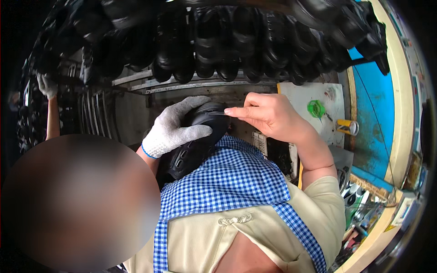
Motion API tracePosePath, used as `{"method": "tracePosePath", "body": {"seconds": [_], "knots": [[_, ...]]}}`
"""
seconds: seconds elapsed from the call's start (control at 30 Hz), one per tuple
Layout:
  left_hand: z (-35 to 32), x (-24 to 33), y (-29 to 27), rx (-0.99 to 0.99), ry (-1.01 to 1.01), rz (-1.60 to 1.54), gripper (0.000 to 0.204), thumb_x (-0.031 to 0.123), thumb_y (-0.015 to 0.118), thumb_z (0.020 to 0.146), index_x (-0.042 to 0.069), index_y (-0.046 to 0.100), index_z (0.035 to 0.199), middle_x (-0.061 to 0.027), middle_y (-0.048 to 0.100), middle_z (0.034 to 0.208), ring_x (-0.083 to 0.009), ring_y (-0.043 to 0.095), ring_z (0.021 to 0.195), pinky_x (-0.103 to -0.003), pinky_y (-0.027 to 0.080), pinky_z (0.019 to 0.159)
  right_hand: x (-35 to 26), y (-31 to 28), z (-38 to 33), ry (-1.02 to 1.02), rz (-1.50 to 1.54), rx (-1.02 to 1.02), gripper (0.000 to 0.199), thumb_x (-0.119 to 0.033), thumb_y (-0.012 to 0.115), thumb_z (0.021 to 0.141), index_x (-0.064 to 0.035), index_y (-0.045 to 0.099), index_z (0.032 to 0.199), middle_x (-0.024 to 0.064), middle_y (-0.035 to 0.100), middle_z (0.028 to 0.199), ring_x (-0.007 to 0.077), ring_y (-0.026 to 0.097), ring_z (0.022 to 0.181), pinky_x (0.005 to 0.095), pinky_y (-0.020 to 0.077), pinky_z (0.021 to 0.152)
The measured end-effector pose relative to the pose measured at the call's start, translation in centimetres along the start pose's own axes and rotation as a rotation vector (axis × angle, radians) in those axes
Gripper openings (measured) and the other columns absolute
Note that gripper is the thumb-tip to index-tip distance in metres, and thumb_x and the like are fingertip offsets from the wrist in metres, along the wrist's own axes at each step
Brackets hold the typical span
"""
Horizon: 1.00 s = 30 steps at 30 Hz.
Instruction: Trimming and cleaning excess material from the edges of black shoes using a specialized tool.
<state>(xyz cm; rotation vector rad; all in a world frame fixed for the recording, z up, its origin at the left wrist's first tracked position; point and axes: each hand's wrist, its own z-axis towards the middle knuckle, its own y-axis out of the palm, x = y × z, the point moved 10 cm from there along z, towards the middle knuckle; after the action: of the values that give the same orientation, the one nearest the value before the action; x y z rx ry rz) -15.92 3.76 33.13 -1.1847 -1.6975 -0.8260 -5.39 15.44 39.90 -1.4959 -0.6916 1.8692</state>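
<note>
My left hand [169, 128], in a white knit glove with a blue cuff edge, is closed around a black shoe [220, 127]. The shoe is held tilted in front of my blue checked apron, its dark sole partly showing and its lower part lying along my left side. At the shoe's upper end, my bare right hand [271, 113] pinches a thin, slender tool [217, 113] between thumb and fingers. Its tip lies against the shoe's edge; the exact kind is too small to tell.
Rows of black shoes [209, 41] hang overhead on a rack. On the right, a white tabletop [300, 98] carries a green container [315, 109] and a can [347, 127]. A white crate [260, 143] stands below. At far left is another person's gloved hand [47, 86].
</note>
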Motion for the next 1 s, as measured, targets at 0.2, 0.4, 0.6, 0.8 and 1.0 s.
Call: {"method": "tracePosePath", "body": {"seconds": [0.2, 0.4, 0.6, 0.8, 1.0], "knots": [[-2.2, -1.0, -0.8, 0.056, 0.074, 0.206, 0.068, 0.025, 0.082, 0.071, 0.000, 0.056, 0.129, -0.0169, 0.065, 0.117, -0.0220, 0.064, 0.106, -0.032, 0.049, 0.095, -1.8, 2.9, 1.7, -0.122, -0.118, -0.103, 0.034, -0.008, 0.071, 0.080, -0.0212, 0.072, 0.111, 0.0029, 0.050, 0.068, 0.0172, 0.053, 0.055, 0.0305, 0.0408, 0.047], [-2.5, -2.5, -2.3, 0.123, 0.024, 0.187, 0.067, 0.026, 0.080, 0.072, 0.000, 0.055, 0.129, -0.0158, 0.065, 0.117, -0.0218, 0.063, 0.107, -0.032, 0.048, 0.096, -0.9, 4.2, 2.5, -0.092, -0.015, -0.101, 0.033, -0.009, 0.070, 0.080, -0.0214, 0.072, 0.111, 0.0028, 0.050, 0.068, 0.0167, 0.051, 0.054, 0.0300, 0.0404, 0.048], [-2.1, -2.2, -2.7, 0.118, -0.014, 0.149, 0.070, 0.026, 0.081, 0.071, -0.001, 0.054, 0.130, -0.0158, 0.065, 0.117, -0.0214, 0.062, 0.108, -0.032, 0.047, 0.097, -0.7, 4.5, 2.9, -0.102, -0.166, -0.107, 0.036, -0.008, 0.067, 0.081, -0.0245, 0.071, 0.112, 0.0020, 0.050, 0.070, 0.0171, 0.053, 0.056, 0.0302, 0.0432, 0.049], [-1.5, -3.1, -3.4, 0.118, -0.030, 0.114, 0.070, 0.024, 0.080, 0.071, -0.001, 0.053, 0.131, -0.0154, 0.064, 0.118, -0.0219, 0.062, 0.109, -0.032, 0.047, 0.098, 0.4, 3.0, 2.1, -0.013, -0.207, -0.119, 0.043, -0.004, 0.068, 0.074, -0.0253, 0.071, 0.112, 0.0013, 0.050, 0.071, 0.0168, 0.055, 0.061, 0.0299, 0.0440, 0.050], [-0.9, -3.1, -3.4, 0.096, -0.037, 0.126, 0.071, 0.024, 0.081, 0.070, -0.001, 0.054, 0.131, -0.0158, 0.065, 0.117, -0.0228, 0.062, 0.109, -0.033, 0.046, 0.099, 0.0, 1.7, 1.6, -0.029, -0.280, -0.062, 0.045, -0.003, 0.069, 0.073, -0.0254, 0.071, 0.112, 0.0012, 0.051, 0.072, 0.0171, 0.055, 0.061, 0.0297, 0.0446, 0.050]]}}
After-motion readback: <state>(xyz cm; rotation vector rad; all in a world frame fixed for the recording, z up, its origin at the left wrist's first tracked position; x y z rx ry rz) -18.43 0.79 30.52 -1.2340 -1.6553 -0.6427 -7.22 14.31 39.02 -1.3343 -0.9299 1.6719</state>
